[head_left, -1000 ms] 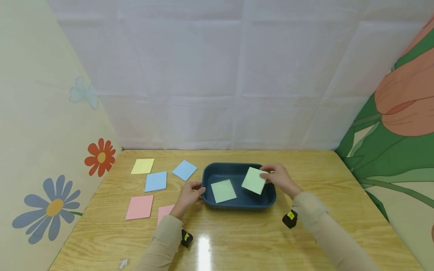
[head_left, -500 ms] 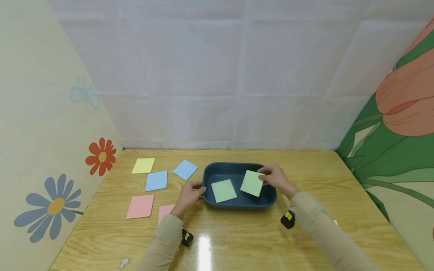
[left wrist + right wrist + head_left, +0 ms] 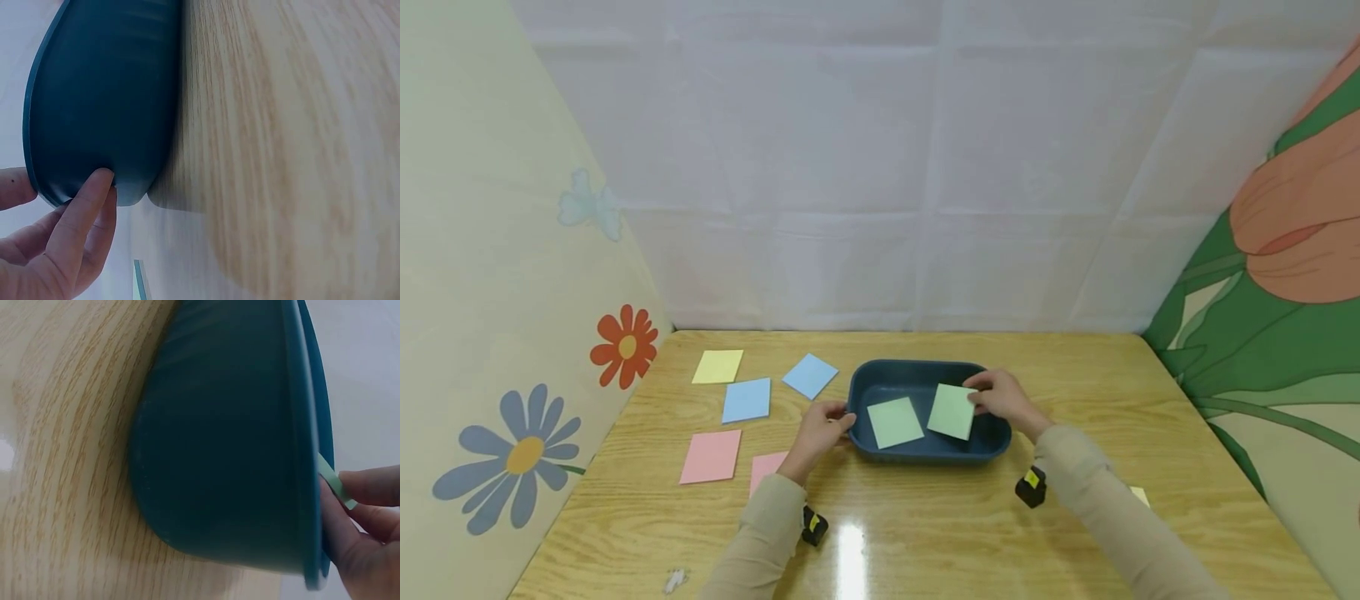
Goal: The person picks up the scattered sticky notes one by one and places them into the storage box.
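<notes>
A dark blue-green plastic bin [image 3: 925,458] stands on the wooden table. My left hand [image 3: 822,429] grips its left end, thumb at the rim and fingers against the outer wall [image 3: 100,112]. Over the bin's right half, my right hand [image 3: 1003,398] pinches a green sticky note pad [image 3: 951,411] by its right edge. The pad tilts down into the bin; in the right wrist view only its thin edge [image 3: 336,482] shows above the rim. Another green sticky note pad [image 3: 895,422] lies flat on the bin's floor, to the left.
Left of the bin lie a yellow pad [image 3: 718,367], two blue pads [image 3: 747,400] and two pink pads [image 3: 711,457], one partly behind the left sleeve. A yellow corner [image 3: 1140,496] peeks out by the right sleeve. A small white mark [image 3: 675,581] is near the front left.
My right hand has moved slightly left and down, lowering the green sticky note pad deeper into the bin. The left hand stays at the bin's end.
</notes>
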Demonstrator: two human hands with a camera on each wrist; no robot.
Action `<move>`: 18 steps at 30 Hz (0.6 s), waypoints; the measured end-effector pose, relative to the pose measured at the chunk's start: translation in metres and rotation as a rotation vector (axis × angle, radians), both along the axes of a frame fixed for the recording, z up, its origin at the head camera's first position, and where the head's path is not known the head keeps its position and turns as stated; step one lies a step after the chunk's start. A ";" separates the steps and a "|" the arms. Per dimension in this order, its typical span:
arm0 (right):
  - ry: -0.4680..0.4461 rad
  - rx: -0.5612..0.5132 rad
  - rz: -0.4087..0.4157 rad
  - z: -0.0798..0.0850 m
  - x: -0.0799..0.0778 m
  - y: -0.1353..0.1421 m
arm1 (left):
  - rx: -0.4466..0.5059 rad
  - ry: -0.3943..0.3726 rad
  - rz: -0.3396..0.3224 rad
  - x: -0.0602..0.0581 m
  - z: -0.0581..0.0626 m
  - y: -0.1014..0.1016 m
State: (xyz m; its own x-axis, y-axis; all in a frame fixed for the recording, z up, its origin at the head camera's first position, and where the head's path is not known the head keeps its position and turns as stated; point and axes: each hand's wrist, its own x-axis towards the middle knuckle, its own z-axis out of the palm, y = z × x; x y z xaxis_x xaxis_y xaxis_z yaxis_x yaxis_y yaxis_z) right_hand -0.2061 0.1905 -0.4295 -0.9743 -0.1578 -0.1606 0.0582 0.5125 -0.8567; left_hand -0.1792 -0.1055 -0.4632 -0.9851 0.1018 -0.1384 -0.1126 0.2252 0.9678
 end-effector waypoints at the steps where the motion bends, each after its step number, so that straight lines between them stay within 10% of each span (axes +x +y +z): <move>1: -0.003 0.002 -0.002 0.000 0.000 -0.001 | 0.002 0.000 0.000 0.000 0.000 0.000; 18: 0.021 0.061 -0.024 0.003 0.006 -0.002 | -0.005 0.007 0.005 0.001 -0.002 0.000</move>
